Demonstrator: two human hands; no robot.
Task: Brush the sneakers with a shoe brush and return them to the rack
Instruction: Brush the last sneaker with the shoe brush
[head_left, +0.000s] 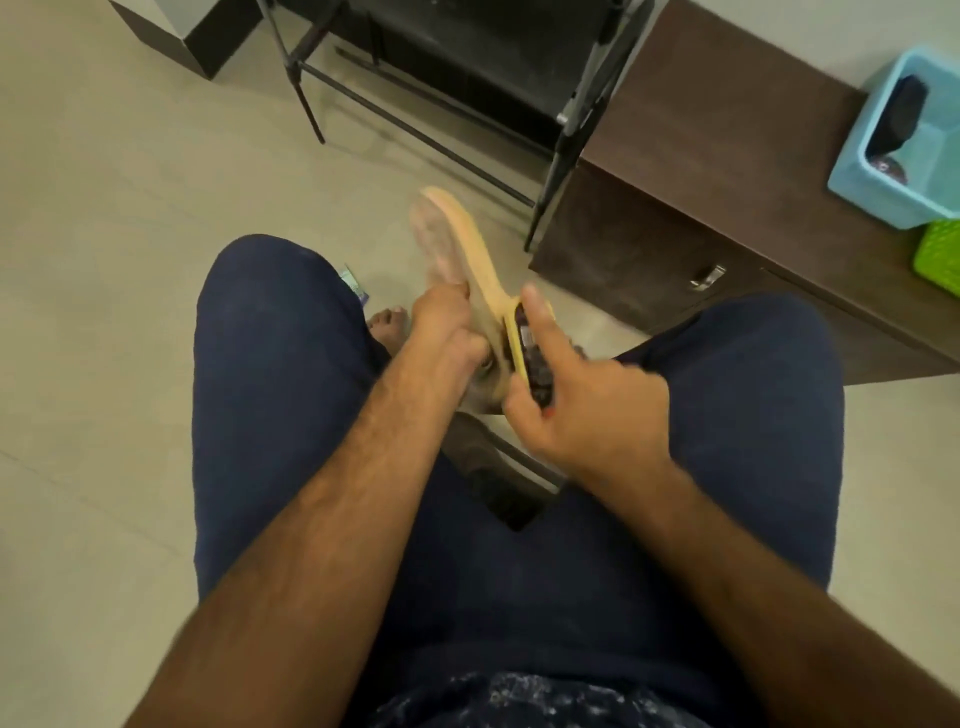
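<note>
Holding the sneaker (447, 244) up over my knees, toe pointing away from me, yellow-orange sole turned to the right, beige upper to the left. My left hand (447, 332) grips it at the heel end, fingers curled round the upper near the opening. The shoe brush (532, 364), dark and blurred, is pressed against the sole edge near the heel. My right hand (587, 415) is wrapped round the brush, index finger (545, 322) stretched along its back, other fingers curled under. A second dark shoe (488, 467) lies low between my thighs; cannot tell details, blurry. I am in dark blue trousers (270, 389), with a bare foot (387, 322) on the pale tiled floor (104, 260) just left of the hands. The black metal shoe rack (467, 62) stands ahead, well apart from the sneaker. Beside it on the right is a brown cabinet (727, 135); on its top sit a light blue basket (872, 192) with something dark inside and a green basket (940, 254) next to it.
</note>
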